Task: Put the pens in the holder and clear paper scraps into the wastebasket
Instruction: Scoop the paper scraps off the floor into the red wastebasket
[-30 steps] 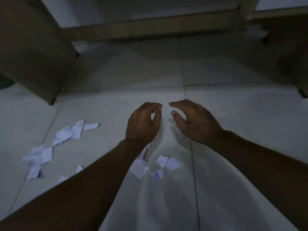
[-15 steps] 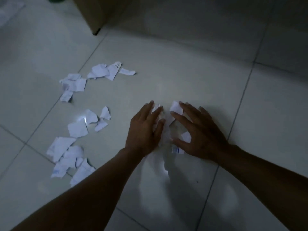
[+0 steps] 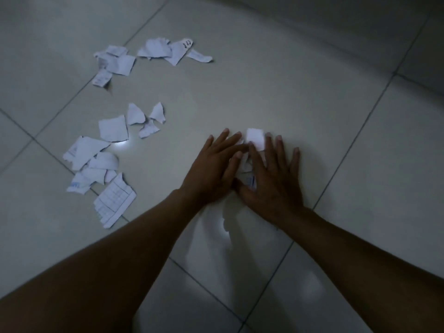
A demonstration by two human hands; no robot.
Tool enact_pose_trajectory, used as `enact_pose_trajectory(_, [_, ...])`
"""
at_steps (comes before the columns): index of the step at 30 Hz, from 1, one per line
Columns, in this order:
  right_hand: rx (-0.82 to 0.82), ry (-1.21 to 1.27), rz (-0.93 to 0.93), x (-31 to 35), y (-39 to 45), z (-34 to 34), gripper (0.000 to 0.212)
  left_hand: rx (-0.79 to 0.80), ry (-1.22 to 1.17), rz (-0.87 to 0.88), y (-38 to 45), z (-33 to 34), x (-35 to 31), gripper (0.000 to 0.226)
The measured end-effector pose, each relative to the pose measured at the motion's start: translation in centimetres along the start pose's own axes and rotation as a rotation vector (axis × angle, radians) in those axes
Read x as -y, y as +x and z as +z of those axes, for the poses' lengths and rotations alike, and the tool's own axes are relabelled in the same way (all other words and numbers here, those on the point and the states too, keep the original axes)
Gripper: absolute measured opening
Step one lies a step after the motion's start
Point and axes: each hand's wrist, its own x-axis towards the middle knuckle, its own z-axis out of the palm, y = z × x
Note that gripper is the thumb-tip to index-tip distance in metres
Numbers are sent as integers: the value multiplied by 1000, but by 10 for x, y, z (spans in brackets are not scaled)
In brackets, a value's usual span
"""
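Both hands [image 3: 242,174] flat on paper scraps [image 3: 255,140]

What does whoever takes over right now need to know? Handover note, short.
Left hand: flat on the floor tiles, fingers straight, pressing against scraps.
Right hand: flat too, fingers spread over the small scrap pile between the two hands.
Nothing is lifted yet; the scraps are only being pushed together.
Loose scraps lie left of the hands: far cluster, middle cluster, near cluster with a gridded piece.
Pens, holder and wastebasket are not in view.
Left: scoop this pile, collect the three clusters, bin everything, then do the pens.
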Motion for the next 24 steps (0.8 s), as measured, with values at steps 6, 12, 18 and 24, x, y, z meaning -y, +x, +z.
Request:
enact_pose_trajectory(6, [-53, 209, -172, 6, -6, 2, 86, -199, -59, -155, -48, -18, 6, 46])
enact_pose_trajectory(12, [64, 93, -331, 33, 0, 11, 98, -185, -44, -196, -83, -27, 22, 52])
enact_pose_trajectory(18, [85, 232, -444, 74, 3, 21, 100, -427, -65, -269, -122, -49, 40, 45])
enact_pose_trajectory(24, [171, -6, -465, 117, 2, 33, 120, -373, 278, -597, -155, -56, 66, 61])
